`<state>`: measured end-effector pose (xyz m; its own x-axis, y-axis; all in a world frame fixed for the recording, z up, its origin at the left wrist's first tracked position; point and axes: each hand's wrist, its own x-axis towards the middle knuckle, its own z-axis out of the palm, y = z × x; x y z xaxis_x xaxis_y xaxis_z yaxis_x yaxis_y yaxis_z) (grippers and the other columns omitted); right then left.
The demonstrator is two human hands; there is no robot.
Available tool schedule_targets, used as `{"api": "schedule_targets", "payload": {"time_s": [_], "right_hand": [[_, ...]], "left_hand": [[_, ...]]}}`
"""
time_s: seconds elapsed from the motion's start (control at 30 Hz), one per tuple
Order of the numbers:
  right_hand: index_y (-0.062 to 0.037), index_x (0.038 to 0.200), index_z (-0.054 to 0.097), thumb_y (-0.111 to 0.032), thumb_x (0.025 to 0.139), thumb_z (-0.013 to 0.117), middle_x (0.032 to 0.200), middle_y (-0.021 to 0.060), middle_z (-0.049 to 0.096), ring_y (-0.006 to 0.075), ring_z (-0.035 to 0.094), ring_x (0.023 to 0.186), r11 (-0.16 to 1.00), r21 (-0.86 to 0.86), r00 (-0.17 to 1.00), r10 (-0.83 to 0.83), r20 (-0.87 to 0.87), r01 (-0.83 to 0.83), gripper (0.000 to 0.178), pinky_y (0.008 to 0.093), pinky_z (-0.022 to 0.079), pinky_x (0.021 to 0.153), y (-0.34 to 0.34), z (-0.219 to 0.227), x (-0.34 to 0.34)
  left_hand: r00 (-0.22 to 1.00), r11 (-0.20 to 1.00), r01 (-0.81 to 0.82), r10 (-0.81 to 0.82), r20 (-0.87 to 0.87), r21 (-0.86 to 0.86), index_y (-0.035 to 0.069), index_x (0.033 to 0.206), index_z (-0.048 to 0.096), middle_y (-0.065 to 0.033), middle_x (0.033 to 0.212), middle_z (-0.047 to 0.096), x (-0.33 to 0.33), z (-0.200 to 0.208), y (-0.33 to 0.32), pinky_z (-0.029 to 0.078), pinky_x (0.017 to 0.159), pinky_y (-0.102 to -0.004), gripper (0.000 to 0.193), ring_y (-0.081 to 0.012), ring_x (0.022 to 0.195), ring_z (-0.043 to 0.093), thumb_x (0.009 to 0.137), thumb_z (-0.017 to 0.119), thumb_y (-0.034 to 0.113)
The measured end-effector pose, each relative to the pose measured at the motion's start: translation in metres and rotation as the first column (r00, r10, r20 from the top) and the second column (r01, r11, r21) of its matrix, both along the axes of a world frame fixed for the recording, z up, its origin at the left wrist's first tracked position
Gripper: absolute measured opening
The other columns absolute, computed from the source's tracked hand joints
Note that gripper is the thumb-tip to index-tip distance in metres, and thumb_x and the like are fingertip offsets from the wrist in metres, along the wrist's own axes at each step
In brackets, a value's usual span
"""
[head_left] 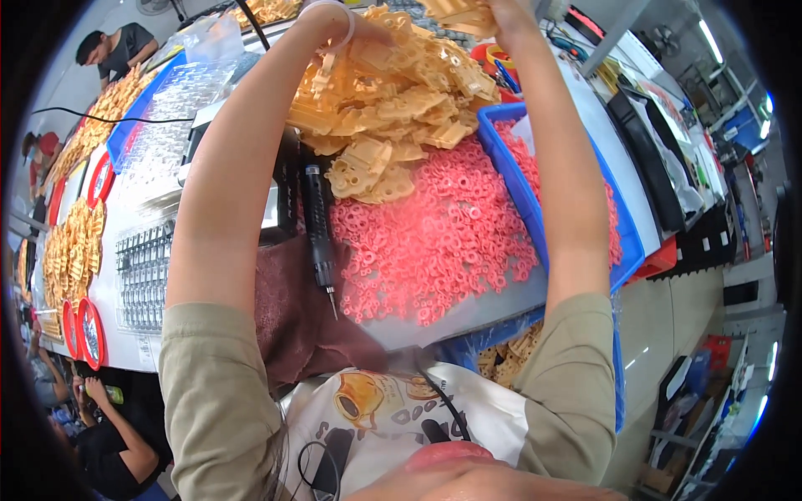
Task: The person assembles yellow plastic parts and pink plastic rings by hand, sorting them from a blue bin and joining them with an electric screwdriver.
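Both my arms stretch far forward over the bench. My left hand (366, 30), below a clear bangle (341, 12), reaches into a heap of yellow-tan moulded plastic parts (401, 83); its fingers cannot be made out among them. At the top edge, partly cut off, my right hand (508, 12) grips a bunch of yellow plastic parts (459, 17), raised over the heap's far right side. Small pink plastic rings (434, 234) are spread in front of the heap, touching its near edge.
A black electric screwdriver (317, 221) lies beside a maroon cloth (292, 309). To the right stands a blue tray (535, 209) with more pink rings. A clear tray of small metallic parts (144, 275) and red-rimmed round dishes (90, 332) are at left. Other people work farther left.
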<state>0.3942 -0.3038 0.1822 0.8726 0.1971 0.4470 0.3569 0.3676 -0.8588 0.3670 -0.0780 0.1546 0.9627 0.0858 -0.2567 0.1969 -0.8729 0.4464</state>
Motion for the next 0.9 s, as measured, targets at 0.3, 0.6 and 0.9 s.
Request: {"api": "schedule_targets", "payload": {"time_s": [0.3, 0.6, 0.9], "right_hand": [[-0.0062, 0.120, 0.047, -0.012, 0.059, 0.080, 0.106, 0.0116, 0.060, 0.0229, 0.057, 0.098, 0.615, -0.746, 0.888, 0.156, 0.432, 0.255, 0.070, 0.0329, 0.046, 0.086, 0.026, -0.037, 0.027], [-0.0162, 0.133, 0.041, -0.036, 0.069, 0.070, 0.137, 0.0178, 0.040, 0.0339, 0.048, 0.118, 0.467, -0.691, 0.625, 0.317, 0.713, 0.552, 0.073, 0.0395, 0.043, 0.095, 0.034, -0.072, -0.006], [-0.0205, 0.137, 0.037, -0.024, 0.074, 0.067, 0.143, 0.0222, 0.028, 0.0359, 0.044, 0.122, 0.115, -0.895, 0.812, 0.384, 0.440, 0.431, 0.070, 0.0417, 0.042, 0.096, 0.052, -0.064, 0.002]], "left_hand": [[0.675, 0.804, 0.240, -0.541, 0.502, 0.544, 0.010, 0.117, 0.060, -0.0137, 0.115, 0.061, 0.055, -0.041, 0.106, 0.048, 0.087, -0.0403, 0.043, -0.0286, 0.103, 0.060, 0.081, 0.058, 0.034], [0.643, 0.529, 0.438, -0.749, 0.157, 0.727, 0.007, 0.105, 0.066, -0.0156, 0.111, 0.063, 0.045, -0.028, 0.088, 0.049, 0.084, -0.0402, 0.034, -0.0290, 0.101, 0.061, 0.080, 0.059, 0.028], [0.933, 0.559, 0.293, -0.345, -0.104, 0.776, 0.004, 0.112, 0.058, -0.0185, 0.112, 0.061, 0.007, -0.004, 0.022, 0.050, 0.081, -0.0400, 0.040, -0.0305, 0.098, 0.061, 0.078, 0.058, 0.024]]}}
